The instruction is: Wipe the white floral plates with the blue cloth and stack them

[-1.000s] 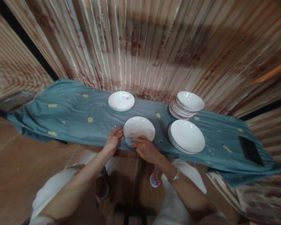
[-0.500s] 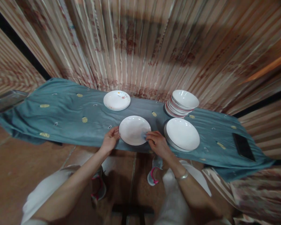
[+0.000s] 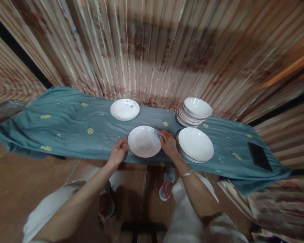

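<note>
A white plate (image 3: 143, 143) with a thin dark rim lies near the front edge of the cloth-covered table. My left hand (image 3: 118, 150) grips its left rim, fingers closed on the edge. At the plate's upper right, my right hand (image 3: 167, 141) pinches a small light-blue cloth (image 3: 156, 134) that touches the plate's surface. Just right of that hand stands a stack of white plates (image 3: 196, 144). How much of the cloth lies inside the fingers is hidden.
Behind the plate stack rises a pile of bowls (image 3: 197, 107) with reddish bands. Floral-patterned plates (image 3: 125, 109) sit at the back left. A dark phone (image 3: 259, 157) lies at the right on the green tablecloth (image 3: 73, 135). A pleated curtain (image 3: 147, 50) hangs behind.
My right hand has moved the blue cloth up along the plate's right side, towards the far rim. My left hand keeps its hold on the left rim.
</note>
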A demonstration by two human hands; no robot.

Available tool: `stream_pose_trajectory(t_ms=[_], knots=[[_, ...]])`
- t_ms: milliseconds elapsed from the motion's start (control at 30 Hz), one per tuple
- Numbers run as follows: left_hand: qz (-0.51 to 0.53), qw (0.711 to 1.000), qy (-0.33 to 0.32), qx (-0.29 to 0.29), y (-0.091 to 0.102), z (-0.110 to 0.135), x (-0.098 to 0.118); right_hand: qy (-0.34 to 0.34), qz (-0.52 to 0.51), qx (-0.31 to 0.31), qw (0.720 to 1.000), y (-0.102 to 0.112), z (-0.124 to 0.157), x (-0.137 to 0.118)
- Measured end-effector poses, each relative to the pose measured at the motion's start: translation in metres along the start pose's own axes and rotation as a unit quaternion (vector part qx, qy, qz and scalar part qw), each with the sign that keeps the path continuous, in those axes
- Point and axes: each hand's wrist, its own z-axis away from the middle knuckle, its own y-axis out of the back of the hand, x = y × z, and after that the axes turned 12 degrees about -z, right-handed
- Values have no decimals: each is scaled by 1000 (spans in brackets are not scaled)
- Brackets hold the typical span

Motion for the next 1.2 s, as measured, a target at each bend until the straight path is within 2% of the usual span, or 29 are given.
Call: stream_pose_trajectory(t_ms=[100, 200, 367, 633, 867, 1067, 1200], knots=[[1, 1000, -1, -1, 0, 1, 1, -19, -4, -5, 1000, -6, -13, 1], [8, 1000, 3, 3, -1, 1, 2, -66, 11, -15, 998, -11, -25, 1], [5, 1000, 8, 8, 1, 0, 0, -112, 43, -28, 992, -9, -32, -6], [6, 1000, 3, -8, 2, -1, -1, -150, 141, -70, 976, 21, -12, -29], [0, 1000, -3, -8, 2, -1, -1, -178, 178, -130, 959, 39, 11, -43], [8, 1000, 2, -2, 0, 1, 4, -206, 134, -213, 946, 44, 18, -40], [7, 1000, 5, -1, -1, 2, 6, -218, 13, -236, 947, 45, 17, -32]])
